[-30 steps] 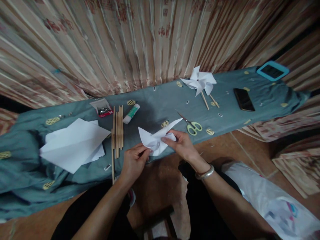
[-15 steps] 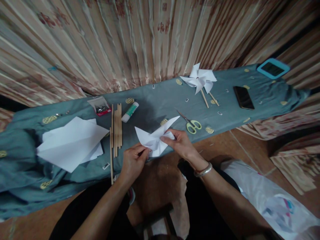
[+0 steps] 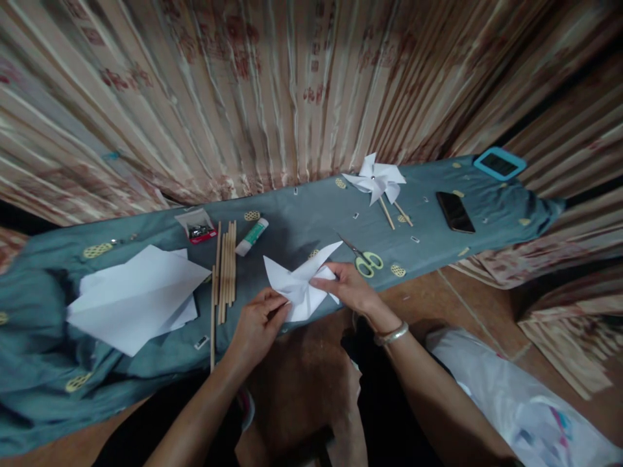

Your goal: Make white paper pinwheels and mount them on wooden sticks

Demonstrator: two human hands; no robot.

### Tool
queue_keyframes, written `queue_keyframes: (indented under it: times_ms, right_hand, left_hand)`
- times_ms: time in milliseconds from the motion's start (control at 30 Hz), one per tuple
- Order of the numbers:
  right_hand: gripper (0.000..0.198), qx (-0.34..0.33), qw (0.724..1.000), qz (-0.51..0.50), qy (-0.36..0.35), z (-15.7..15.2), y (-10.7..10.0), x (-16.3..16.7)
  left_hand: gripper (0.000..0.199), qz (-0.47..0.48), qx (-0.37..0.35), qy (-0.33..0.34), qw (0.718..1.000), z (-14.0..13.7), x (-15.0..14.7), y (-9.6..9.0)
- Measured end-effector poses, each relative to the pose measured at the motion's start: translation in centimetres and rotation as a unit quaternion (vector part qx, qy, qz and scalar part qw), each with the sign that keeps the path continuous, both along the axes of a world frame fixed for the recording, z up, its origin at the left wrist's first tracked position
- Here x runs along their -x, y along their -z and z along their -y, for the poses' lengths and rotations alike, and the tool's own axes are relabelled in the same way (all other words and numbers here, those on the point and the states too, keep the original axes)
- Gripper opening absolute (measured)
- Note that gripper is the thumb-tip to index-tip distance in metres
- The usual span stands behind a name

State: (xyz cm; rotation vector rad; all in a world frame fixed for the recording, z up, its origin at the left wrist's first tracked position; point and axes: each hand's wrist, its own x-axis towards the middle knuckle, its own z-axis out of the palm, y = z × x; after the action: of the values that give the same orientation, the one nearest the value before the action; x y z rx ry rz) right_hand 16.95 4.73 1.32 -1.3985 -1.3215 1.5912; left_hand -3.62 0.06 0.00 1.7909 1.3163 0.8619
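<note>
Left hand (image 3: 257, 321) and right hand (image 3: 351, 288) pinched opposite sides of one white folded-paper pinwheel (image 3: 300, 293); vanes shaped, no stick visible on it. Beyond the grip, rightward: two white paper pinwheels (image 3: 377, 184) on thin wooden handles (image 3: 387, 214), apparently finished. Left of the grip: loose pale wooden sticks (image 3: 227, 266), then flat white paper sheets (image 3: 139, 298), vanes unformed.

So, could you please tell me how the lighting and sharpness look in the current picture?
In the head view, light is dim, and the floor at lower middle lies in shadow; in the head view, pale sheen streaks the curtain; also in the head view, detail is soft, though folds in the held paper show, and the print on the bag is unreadable.
</note>
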Motion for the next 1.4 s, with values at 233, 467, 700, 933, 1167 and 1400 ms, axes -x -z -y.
queue_keyframes:
  times_ms: [233, 467, 700, 933, 1167, 1400]
  right_hand:
    - [0.029, 0.036, 0.999, -0.015, 0.013, -1.0, -0.7, -0.4]
    - [0.032, 0.062, 0.997, -0.026, 0.044, -1.2, -0.2, -1.0]
    - [0.033, 0.072, 0.995, -0.036, 0.051, -1.0, 0.0, -0.5]
    - [0.036, 0.05, 0.998, -0.002, 0.042, -0.9, -0.1, -0.6]
    - [0.042, 0.031, 0.999, 0.011, 0.025, -1.2, 0.2, -0.8]
    - [0.046, 0.026, 0.999, -0.005, 0.039, -1.2, -0.7, -0.8]
  left_hand:
    - [0.024, 0.028, -0.002, -0.009, 1.0, 0.2, 0.4, 0.6]
    - [0.023, 0.01, -0.003, -0.021, 1.0, 0.3, 1.6, 0.9]
    - [0.024, 0.021, -0.026, -0.03, 0.999, 1.1, 1.3, 1.5]
    - [0.025, 0.03, -0.021, -0.037, 0.999, 1.4, 1.4, 2.0]
    - [0.023, 0.033, 0.018, -0.042, 0.998, 0.9, 1.3, 1.4]
    - [0.022, 0.069, 0.042, -0.068, 0.994, 0.8, 1.2, 0.9]
